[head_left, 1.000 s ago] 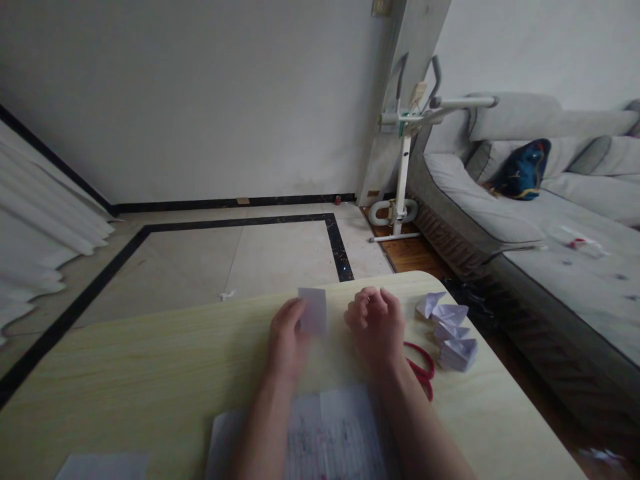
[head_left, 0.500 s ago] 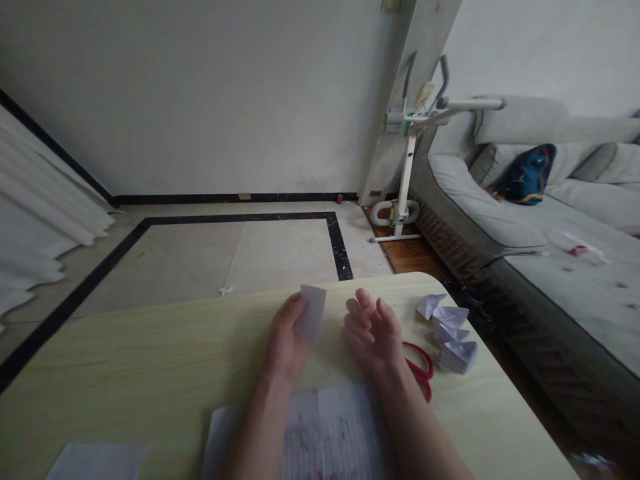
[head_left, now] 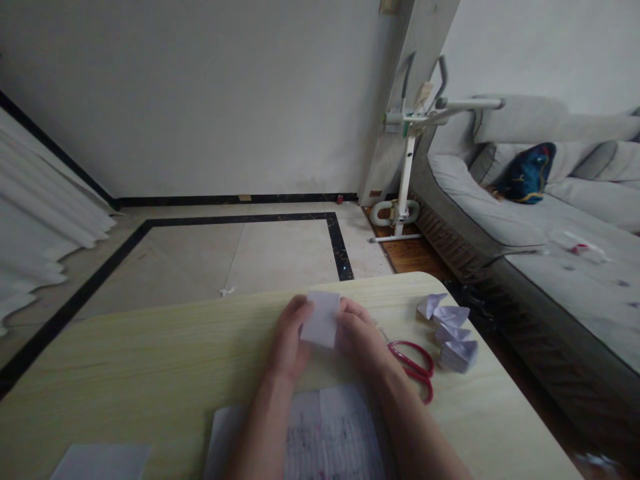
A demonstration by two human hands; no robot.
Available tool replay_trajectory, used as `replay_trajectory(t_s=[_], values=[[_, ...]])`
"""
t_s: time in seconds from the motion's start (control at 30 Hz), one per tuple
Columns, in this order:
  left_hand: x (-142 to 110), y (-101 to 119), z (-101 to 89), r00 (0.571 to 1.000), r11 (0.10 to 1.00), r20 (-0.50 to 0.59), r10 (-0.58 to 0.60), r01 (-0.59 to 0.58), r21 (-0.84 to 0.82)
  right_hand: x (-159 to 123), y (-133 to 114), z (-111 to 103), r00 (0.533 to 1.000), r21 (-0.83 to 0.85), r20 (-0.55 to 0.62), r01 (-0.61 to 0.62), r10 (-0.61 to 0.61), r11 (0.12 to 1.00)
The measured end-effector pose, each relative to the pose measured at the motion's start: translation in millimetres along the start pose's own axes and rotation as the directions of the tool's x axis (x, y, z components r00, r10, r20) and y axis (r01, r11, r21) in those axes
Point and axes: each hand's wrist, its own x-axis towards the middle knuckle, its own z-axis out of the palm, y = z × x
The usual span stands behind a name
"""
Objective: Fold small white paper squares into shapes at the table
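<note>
A small white piece of paper is held up above the table, its flat face towards me. My left hand pinches its left edge, thumb in front. At the right edge, my right hand grips it too, thumb in front and fingers mostly behind. Red-handled scissors lie just right of my right wrist, their blades partly hidden. Beyond them several folded white paper pieces stand in a row. Beneath my forearms lies an open notebook with handwriting on lined pages.
Another white sheet lies at the near left of the pale wooden table. Past the table's right side is a grey sofa. White exercise equipment stands near the wall, and a white curtain hangs at left.
My right hand has moved left and taken hold of the paper's right edge. The paper has turned to face me more squarely. More of the scissors shows.
</note>
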Motion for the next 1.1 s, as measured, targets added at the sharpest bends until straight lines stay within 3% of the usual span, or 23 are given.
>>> replay_trajectory(t_s=[0.37, 0.57, 0.73, 1.1], values=[[-3.4, 2.1, 4.3, 0.985, 0.994, 0.140, -0.096, 0.102, -0.037, 0.3, -11.5, 0.9, 0.997, 0.185, -0.062, 0.056, -0.045, 0.981], [-3.2, 4.4, 5.3, 0.995, 0.998, 0.088, -0.050, 0.052, -0.017, 3.2, -8.1, 0.8, 0.999, 0.220, -0.049, 0.029, -0.018, 0.975], [-4.3, 3.9, 6.4, 0.993, 0.997, 0.084, -0.082, 0.083, -0.001, 5.3, -6.7, 1.1, 0.997, 0.208, -0.080, 0.029, -0.013, 0.978], [-5.7, 6.9, 9.1, 0.997, 0.997, 0.021, -0.073, 0.073, 0.011, 1.9, -4.4, 0.9, 1.000, 0.194, 0.002, 0.026, -0.027, 0.981]])
